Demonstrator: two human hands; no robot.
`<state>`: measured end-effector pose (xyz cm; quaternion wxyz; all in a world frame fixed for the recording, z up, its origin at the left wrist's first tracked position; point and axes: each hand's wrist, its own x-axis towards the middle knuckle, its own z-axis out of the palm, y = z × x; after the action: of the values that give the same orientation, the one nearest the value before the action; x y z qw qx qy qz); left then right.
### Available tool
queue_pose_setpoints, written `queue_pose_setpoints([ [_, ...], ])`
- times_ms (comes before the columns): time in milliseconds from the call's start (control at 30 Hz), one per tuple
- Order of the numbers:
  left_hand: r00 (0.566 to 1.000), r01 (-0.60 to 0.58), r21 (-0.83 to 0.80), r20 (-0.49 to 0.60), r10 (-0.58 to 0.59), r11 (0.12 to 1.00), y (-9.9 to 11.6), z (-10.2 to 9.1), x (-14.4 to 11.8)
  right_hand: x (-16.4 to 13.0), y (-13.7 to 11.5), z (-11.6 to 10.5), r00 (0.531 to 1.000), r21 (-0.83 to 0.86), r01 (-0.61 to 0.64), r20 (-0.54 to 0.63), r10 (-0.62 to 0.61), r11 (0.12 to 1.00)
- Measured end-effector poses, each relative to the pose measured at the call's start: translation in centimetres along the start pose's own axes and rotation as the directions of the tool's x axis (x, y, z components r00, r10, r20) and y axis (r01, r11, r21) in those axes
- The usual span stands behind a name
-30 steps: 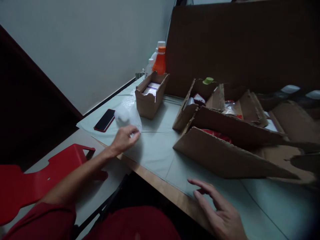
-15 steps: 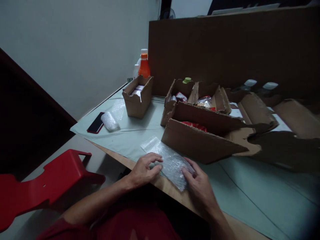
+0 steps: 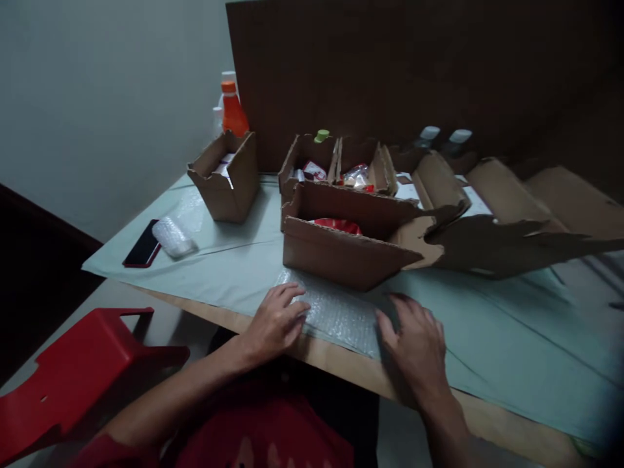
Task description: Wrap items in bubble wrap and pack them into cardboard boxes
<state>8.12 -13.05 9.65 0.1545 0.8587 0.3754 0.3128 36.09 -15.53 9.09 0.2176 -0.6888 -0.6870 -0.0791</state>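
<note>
Right hand (image 3: 416, 341) had unpinched the bubble wrap (image 3: 341, 318) in head view. It lay flat on the desk (image 3: 511, 370) before a box (image 3: 331, 253), presumably for support. Left hand (image 3: 275, 322) flanked it; both hands' fingers apart, contact unclear.

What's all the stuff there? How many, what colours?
Table: one, pale green cloth, centre
Bubble-wrap sheet: one, clear, table's near edge
Phone: one, black, table's left
Bubble-wrapped bundle: one, whitish, by phone, loose wrap behind
Cardboard boxes: several, brown, across table
Box contents: several, red and white, inside
Orange bottle: one, orange, behind leftmost box
Pale bottles: at least two, whitish, by orange bottle
Caps: two white, one green, behind boxes
Panel: one, brown, back
Wall: one, grey, left
Stool: one, red, lower left
Clothing: some, dark red, bottom
Left hand: one, bare, sheet's left end
Right hand: one, bare, sheet's right end
</note>
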Motion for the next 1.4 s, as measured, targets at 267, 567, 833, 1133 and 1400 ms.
queue_pose_setpoints([
  [267, 0.982, 0.076, 0.115, 0.165, -0.095, 0.990, -2.1, 3.1, 2.5, -0.9, -7.0, 3.0, 0.885, 0.272, 0.353, 0.212, -0.414, 0.895],
  [567, 0.977, 0.182, -0.202, 0.151, -0.153, 0.962, -4.9, 2.4, 0.6, -5.4, 8.2, 0.9, 0.994, 0.034, 0.088, 0.058, -0.090, 0.996],
  [833, 0.942, 0.317, 0.265, -0.201, -0.269, 0.911, -7.3, 2.6, 0.2, -1.0, 2.8, 3.3, 0.997, 0.046, 0.056, -0.061, -0.053, 0.997],
  [1133, 0.889, 0.450, -0.078, -0.057, -0.455, 0.890, -5.5, -0.3, -0.4, -3.5, -1.5, 2.1, 0.962, 0.564, -0.255, 0.229, 0.148, 0.786],
  [1400, 0.871, 0.489, 0.149, -0.042, -0.489, 0.859, -11.1, -7.2, 4.5, -3.2, -12.3, 2.4, 0.826, 0.776, -0.178, 0.452, -0.337, 0.605],
])
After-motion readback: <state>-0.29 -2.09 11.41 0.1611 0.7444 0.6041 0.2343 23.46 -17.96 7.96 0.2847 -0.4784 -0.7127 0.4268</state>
